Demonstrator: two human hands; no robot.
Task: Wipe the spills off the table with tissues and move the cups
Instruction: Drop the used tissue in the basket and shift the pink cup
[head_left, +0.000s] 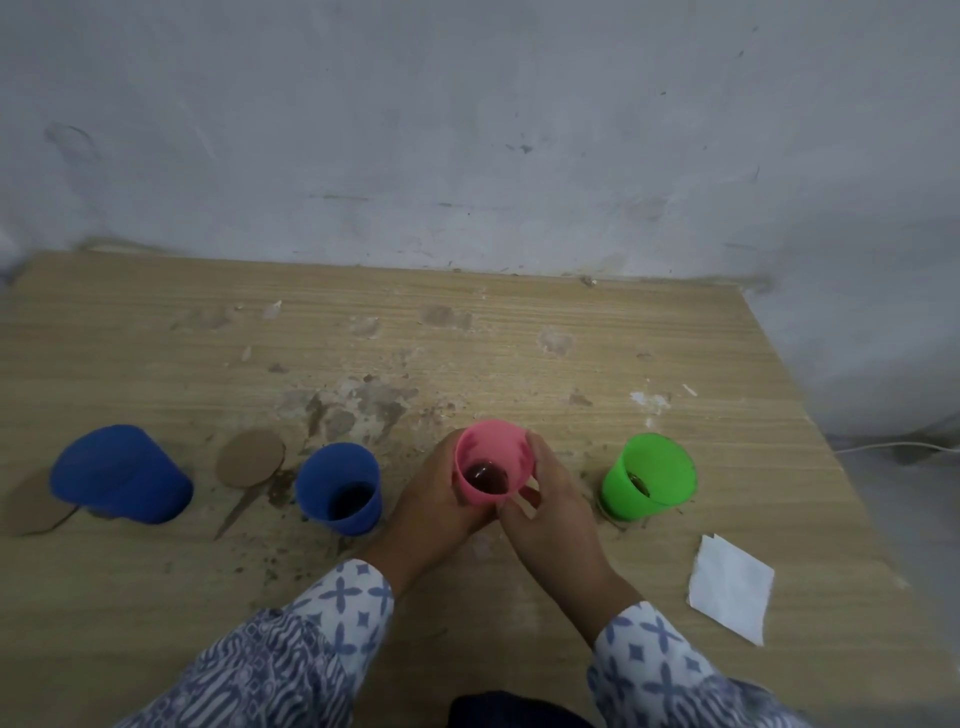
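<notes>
A pink cup (493, 452) with dark liquid at its bottom is held between both hands at the middle of the wooden table (156, 322). My left hand (436, 504) wraps its left side and my right hand (550, 509) curls round its right side. A small blue cup (340, 486) with dark liquid stands just left. A larger blue cup (119, 473) stands at the far left. A green cup (649, 475) stands to the right. A folded white tissue (730, 587) lies near the right edge. Brown spill puddles (249, 457) and splatters (280, 493) spread between the blue cups.
Worn, stained patches (363, 405) mark the tabletop behind the cups. Another brown puddle (31, 501) lies at the far left edge. A grey wall (467, 130) backs the table. The table's right edge (831, 441) drops off beside a white cable (893, 446).
</notes>
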